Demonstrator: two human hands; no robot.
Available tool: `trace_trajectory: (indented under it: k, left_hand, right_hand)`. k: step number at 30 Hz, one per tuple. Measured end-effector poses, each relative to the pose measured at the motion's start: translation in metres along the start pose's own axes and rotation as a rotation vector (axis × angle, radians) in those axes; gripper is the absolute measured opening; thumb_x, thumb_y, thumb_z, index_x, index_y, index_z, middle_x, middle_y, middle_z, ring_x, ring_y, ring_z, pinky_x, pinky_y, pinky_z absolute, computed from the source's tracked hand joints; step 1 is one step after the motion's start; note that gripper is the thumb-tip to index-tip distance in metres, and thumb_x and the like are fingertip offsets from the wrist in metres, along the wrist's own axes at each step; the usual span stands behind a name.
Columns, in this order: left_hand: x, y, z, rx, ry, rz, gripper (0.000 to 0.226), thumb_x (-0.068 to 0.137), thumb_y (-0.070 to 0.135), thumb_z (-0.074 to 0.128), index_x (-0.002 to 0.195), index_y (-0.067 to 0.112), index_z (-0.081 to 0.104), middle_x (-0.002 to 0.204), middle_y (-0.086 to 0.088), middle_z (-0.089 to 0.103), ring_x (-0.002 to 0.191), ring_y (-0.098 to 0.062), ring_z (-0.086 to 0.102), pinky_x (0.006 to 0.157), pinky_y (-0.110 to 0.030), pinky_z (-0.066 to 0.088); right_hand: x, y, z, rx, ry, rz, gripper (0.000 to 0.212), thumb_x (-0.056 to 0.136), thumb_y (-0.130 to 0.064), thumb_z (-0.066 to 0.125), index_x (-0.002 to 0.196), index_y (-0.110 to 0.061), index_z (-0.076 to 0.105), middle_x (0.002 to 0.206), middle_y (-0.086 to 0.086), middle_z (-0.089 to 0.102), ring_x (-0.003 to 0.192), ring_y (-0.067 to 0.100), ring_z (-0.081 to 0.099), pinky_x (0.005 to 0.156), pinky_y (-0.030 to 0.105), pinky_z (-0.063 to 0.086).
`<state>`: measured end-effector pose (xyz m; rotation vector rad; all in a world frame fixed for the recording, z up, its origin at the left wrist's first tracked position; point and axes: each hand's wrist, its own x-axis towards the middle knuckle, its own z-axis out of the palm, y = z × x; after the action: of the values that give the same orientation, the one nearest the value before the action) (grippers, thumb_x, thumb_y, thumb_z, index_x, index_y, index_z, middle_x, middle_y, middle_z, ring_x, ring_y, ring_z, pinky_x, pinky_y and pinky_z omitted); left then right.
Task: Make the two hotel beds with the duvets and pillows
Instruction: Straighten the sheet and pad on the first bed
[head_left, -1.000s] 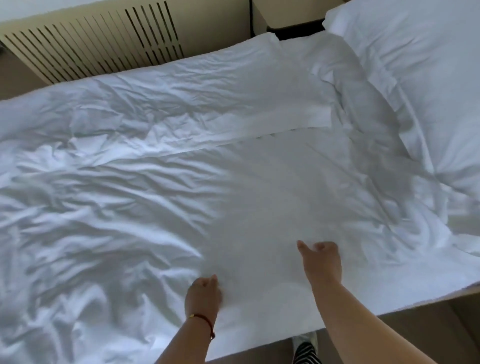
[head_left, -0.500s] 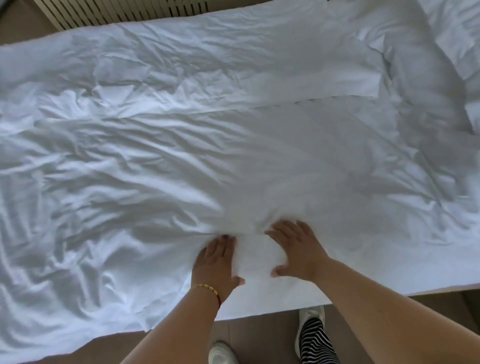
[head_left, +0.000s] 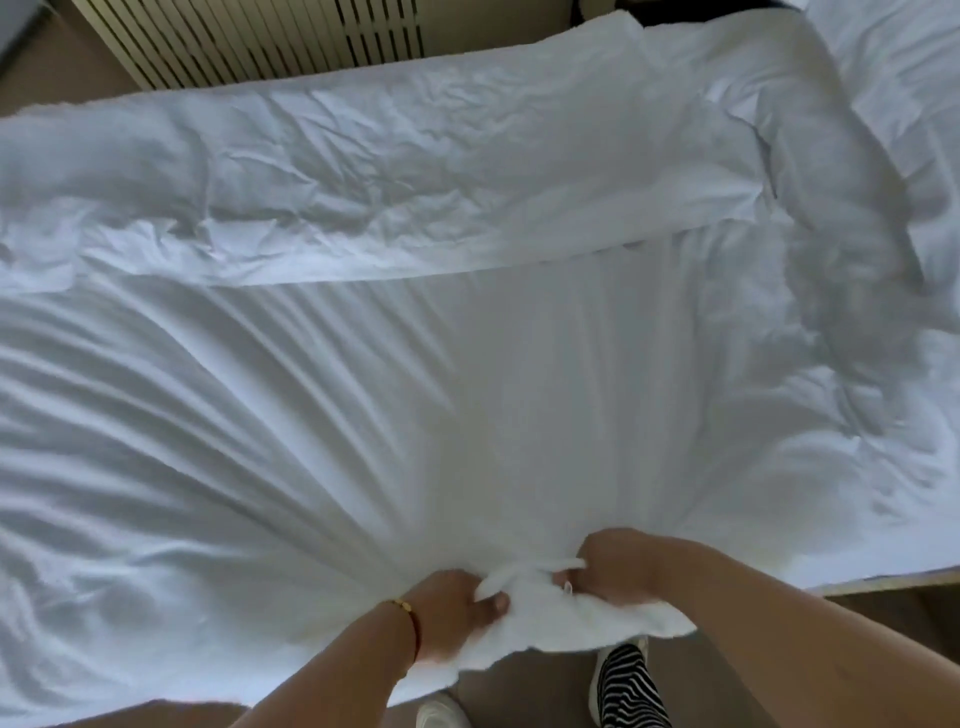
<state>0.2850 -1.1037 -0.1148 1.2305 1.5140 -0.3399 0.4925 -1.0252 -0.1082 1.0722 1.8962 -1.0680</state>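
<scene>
While both hands bunch the near edge of the duvet (head_left: 467, 405) at 6 o'clock, the step in hand looks like pulling the cover toward the person to spread it over the bed (head_left: 883, 579). Left hand (head_left: 452, 608) grip: fingers curled round a wad of the fabric, thumb on top. Right hand (head_left: 618, 566) grip: fingers curled into the same gathered edge, just beside the left. Tension folds fan out from the hands toward 9 and 12 o'clock, so the cloth reads as taut. A folded-back band (head_left: 415, 171) of duvet lies across 12 o'clock, rumpled. White bedding, maybe a pillow (head_left: 904, 78), at 2 o'clock, partly out of frame. Slatted radiator cover (head_left: 270, 36) at 11 o'clock beyond the bed. Next move, my guess: keep both grips closed, draw the edge down over the near side, then flatten wrinkles at 9 o'clock.
</scene>
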Motion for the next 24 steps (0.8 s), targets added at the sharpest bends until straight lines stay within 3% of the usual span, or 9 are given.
trace_trajectory:
  k: [3,6,7,9,11,15,18,20,24]
  left_hand:
    - [-0.008,-0.002,0.02,0.132,-0.128,0.001,0.045,0.094,0.052,0.05,0.119,0.018,0.066,0.119,-0.005,0.066,0.112,-0.023,0.06,0.094,-0.029,0.044]
    - [-0.005,-0.001,-0.002,0.104,-0.174,0.047,0.038,0.088,0.042,0.065,0.118,0.019,0.066,0.111,0.003,0.066,0.111,-0.018,0.062,0.093,-0.025,0.045]
    - [-0.001,0.0,-0.014,0.094,-0.193,0.066,0.04,0.084,0.04,0.07,0.118,0.019,0.066,0.109,0.006,0.066,0.108,-0.017,0.063,0.091,-0.025,0.047]
    - [0.007,0.011,-0.041,-0.059,-0.199,0.051,0.043,0.08,0.036,0.075,0.117,0.016,0.065,0.104,0.005,0.067,0.096,-0.012,0.065,0.083,-0.025,0.053]
    - [0.014,0.031,-0.07,-0.344,-0.1,0.061,0.037,0.085,0.035,0.071,0.114,0.013,0.065,0.101,0.0,0.07,0.089,-0.013,0.066,0.077,-0.027,0.055]
    - [0.04,0.074,-0.129,-0.892,0.264,0.069,0.038,0.093,0.037,0.06,0.112,0.005,0.061,0.106,-0.014,0.069,0.097,-0.024,0.067,0.081,-0.036,0.054]
    - [0.064,0.093,-0.167,-1.212,0.426,0.061,0.04,0.093,0.035,0.06,0.117,0.003,0.055,0.114,-0.02,0.063,0.104,-0.028,0.063,0.085,-0.039,0.052]
    - [0.081,0.097,-0.189,-1.431,0.498,0.041,0.049,0.094,0.034,0.059,0.129,0.001,0.048,0.119,-0.021,0.057,0.11,-0.031,0.059,0.093,-0.042,0.048]
    - [0.124,0.091,-0.232,-1.67,0.613,0.019,0.068,0.094,0.039,0.058,0.145,0.002,0.033,0.134,-0.018,0.048,0.117,-0.029,0.053,0.102,-0.041,0.044]
  right_hand:
    - [-0.011,-0.001,0.041,0.075,-0.138,0.021,0.046,0.097,-0.049,0.039,0.095,-0.008,0.06,0.098,0.015,0.06,0.089,0.024,0.055,0.075,0.028,0.038]
    - [-0.007,0.005,0.034,0.097,-0.086,0.013,0.055,0.092,-0.06,0.044,0.105,-0.009,0.062,0.113,0.014,0.063,0.094,0.023,0.056,0.077,0.028,0.037]
    - [-0.003,0.01,0.023,0.104,-0.073,0.001,0.056,0.092,-0.061,0.043,0.102,-0.009,0.061,0.112,0.015,0.063,0.091,0.023,0.058,0.077,0.028,0.039]
    - [0.006,0.023,-0.006,0.287,0.011,0.006,0.052,0.092,-0.06,0.042,0.084,-0.012,0.058,0.086,0.012,0.066,0.066,0.019,0.056,0.063,0.024,0.043]
    - [0.013,0.036,-0.049,0.586,0.219,0.023,0.047,0.094,-0.053,0.044,0.075,-0.011,0.055,0.068,0.009,0.062,0.055,0.018,0.054,0.055,0.02,0.042]
    - [0.02,0.063,-0.143,1.196,0.643,0.038,0.033,0.097,-0.038,0.05,0.084,-0.007,0.054,0.07,0.013,0.061,0.059,0.022,0.055,0.061,0.029,0.047]
    - [0.023,0.091,-0.197,1.565,0.743,0.086,0.033,0.095,-0.038,0.054,0.087,-0.007,0.054,0.08,0.015,0.062,0.069,0.023,0.059,0.066,0.029,0.054]
    - [0.033,0.11,-0.222,1.758,0.756,0.109,0.037,0.093,-0.04,0.058,0.089,-0.003,0.053,0.096,0.018,0.061,0.085,0.027,0.061,0.079,0.034,0.055]
    - [0.062,0.136,-0.265,2.028,0.799,0.112,0.04,0.087,-0.038,0.067,0.112,-0.011,0.051,0.135,0.022,0.05,0.122,0.033,0.053,0.104,0.04,0.045]
